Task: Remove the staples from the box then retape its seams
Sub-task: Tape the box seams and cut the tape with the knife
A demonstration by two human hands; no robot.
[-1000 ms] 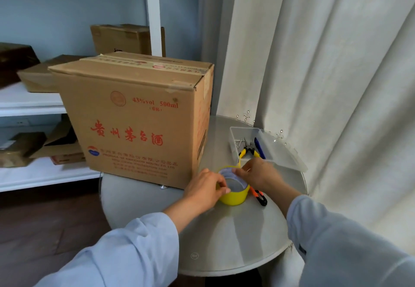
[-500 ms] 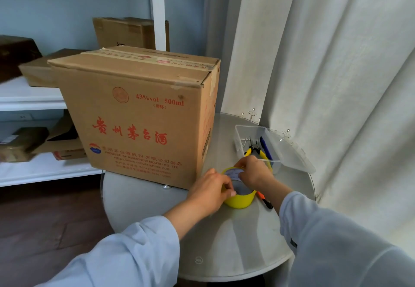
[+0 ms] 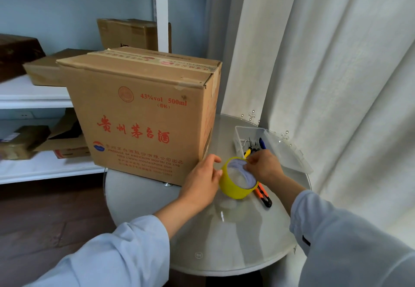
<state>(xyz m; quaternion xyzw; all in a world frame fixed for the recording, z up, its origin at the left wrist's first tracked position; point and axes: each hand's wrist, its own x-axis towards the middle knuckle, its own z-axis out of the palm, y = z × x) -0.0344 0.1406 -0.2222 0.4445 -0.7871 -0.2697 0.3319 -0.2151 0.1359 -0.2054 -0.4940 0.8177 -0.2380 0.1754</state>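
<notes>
A brown cardboard box with red print stands on the round table, its top flaps closed under old tape. Just right of its front corner a yellow tape roll lies flat on the table. My left hand holds the roll's left side. My right hand pinches at the roll's far rim with curled fingers. An orange and black utility knife lies against the roll's right side, partly under my right wrist.
A clear plastic tray with yellow-handled pliers, a blue pen and small metal bits sits at the table's right. White curtains hang close behind. White shelves on the left hold several cardboard boxes.
Both hands stay on the tape roll; my right fingers have shifted along its far rim. The view has tipped down and moved slightly closer.
</notes>
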